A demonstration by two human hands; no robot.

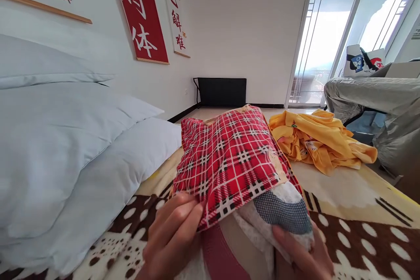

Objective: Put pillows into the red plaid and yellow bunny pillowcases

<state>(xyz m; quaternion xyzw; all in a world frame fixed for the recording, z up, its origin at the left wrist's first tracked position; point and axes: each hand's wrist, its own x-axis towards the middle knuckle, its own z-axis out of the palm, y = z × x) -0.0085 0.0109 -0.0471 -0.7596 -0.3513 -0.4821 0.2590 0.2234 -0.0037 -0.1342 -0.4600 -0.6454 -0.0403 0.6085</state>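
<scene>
A red plaid pillowcase point(226, 148) with white and black checks lies in front of me, bulging as if filled, its near edge lifted. My left hand point(175, 232) is closed on the left part of that edge, fingers pinching the fabric. Out of the opening comes a whitish cloth point(252, 227) with a blue-grey dotted patch point(284, 210). My right hand point(303, 249) grips this cloth at the lower right, thumb on top and the other fingers partly hidden. Pink and beige fabric point(226, 249) shows between my hands.
White pillows point(88, 162) are piled on the left. Crumpled yellow clothing point(318, 135) lies at the right on the brown and cream patterned blanket point(348, 236). Farther right stands a table under a silvery cover point(377, 94). A black folded panel point(223, 92) leans against the back wall.
</scene>
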